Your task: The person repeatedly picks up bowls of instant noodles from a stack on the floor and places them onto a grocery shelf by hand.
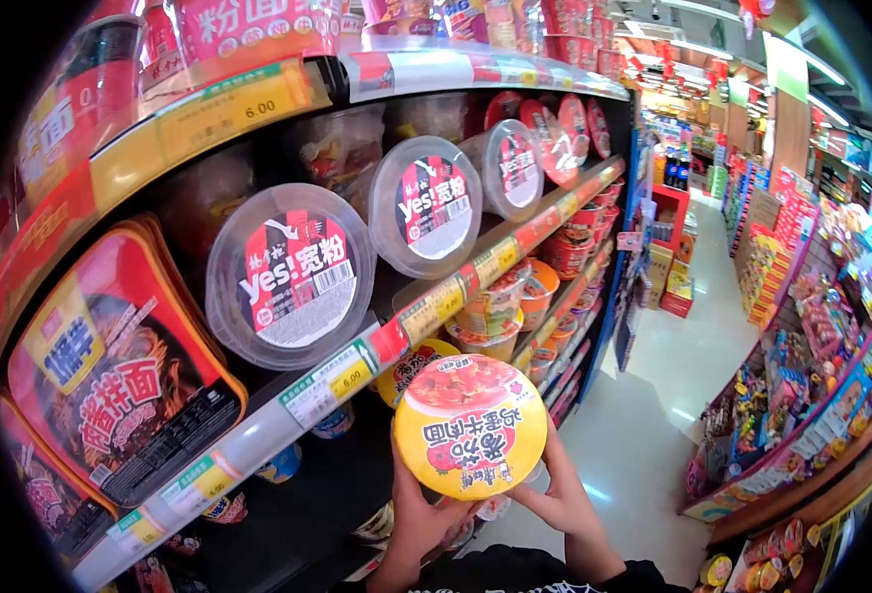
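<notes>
A yellow-lidded instant noodle cup (471, 425) is held between both hands, its lid facing me with the print upside down. My left hand (421, 514) wraps the cup's left and lower side. My right hand (555, 489) grips the right side, and its fingers are partly hidden behind the cup. Just behind it, on a lower shelf, sits another yellow-lidded noodle cup (414, 371). Clear round tubs of wide noodles (291, 277) stand on the shelf above, lids outward. At the far left lean red and black noodle boxes (125, 371).
A shelf edge (327, 385) with price tags runs diagonally past my hands. More bowl noodles (540, 287) fill the lower shelves farther along. To the right, a pale aisle floor (644, 395) leads back, bordered by a stand of packaged snacks (782, 385).
</notes>
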A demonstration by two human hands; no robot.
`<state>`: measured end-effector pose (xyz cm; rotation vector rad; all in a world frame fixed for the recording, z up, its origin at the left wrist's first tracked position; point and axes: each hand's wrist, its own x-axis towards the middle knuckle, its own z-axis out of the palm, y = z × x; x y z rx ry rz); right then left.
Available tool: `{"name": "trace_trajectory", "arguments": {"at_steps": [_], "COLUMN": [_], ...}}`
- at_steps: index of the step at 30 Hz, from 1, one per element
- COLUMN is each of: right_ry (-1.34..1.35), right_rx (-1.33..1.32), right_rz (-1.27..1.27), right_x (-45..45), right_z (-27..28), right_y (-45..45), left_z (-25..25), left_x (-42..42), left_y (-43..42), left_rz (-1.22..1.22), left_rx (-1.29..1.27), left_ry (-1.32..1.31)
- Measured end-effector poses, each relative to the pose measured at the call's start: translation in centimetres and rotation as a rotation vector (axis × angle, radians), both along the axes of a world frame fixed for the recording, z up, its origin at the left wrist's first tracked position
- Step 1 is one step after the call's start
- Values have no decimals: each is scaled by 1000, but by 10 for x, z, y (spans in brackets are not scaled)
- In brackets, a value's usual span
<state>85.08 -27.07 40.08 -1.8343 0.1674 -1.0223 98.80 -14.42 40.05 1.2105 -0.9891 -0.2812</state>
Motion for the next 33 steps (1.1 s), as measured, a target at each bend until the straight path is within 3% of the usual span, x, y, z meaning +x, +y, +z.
{"name": "trace_trajectory", "arguments": {"at_steps": [8, 12, 16, 20, 22, 25, 29, 32, 33], "right_ry": [69, 31, 80, 35, -110, -141, -282, -234, -190], "right_rx": [28, 60, 116, 168, 314, 273, 238, 181, 291], "right_rz": [188, 454, 674, 601, 550, 642, 974, 1214, 1285], "right_x": [52, 70, 70, 49, 39, 24, 14, 3, -3], "right_z": [1, 4, 4, -20, -28, -29, -32, -26, -27], "right_y": [-52, -79, -97, -111, -106, -101, -73, -50, -45], "left_z": [-14, 9, -11, -29, -41, -54, -55, -60, -62], "left_x": [24, 10, -3, -49, -76, -122, -190, -246, -263], "left_y": [-27, -50, -70, -75, -67, -49, -20, 0, 4], "left_rz": [372, 594, 835, 1092, 1207, 1212, 1386, 1574, 1655], "left_rx": [206, 152, 303, 354, 390, 392, 459, 514, 512], "left_ry": [-114, -110, -144, -256, -210, -74, 80, 164, 197]}}
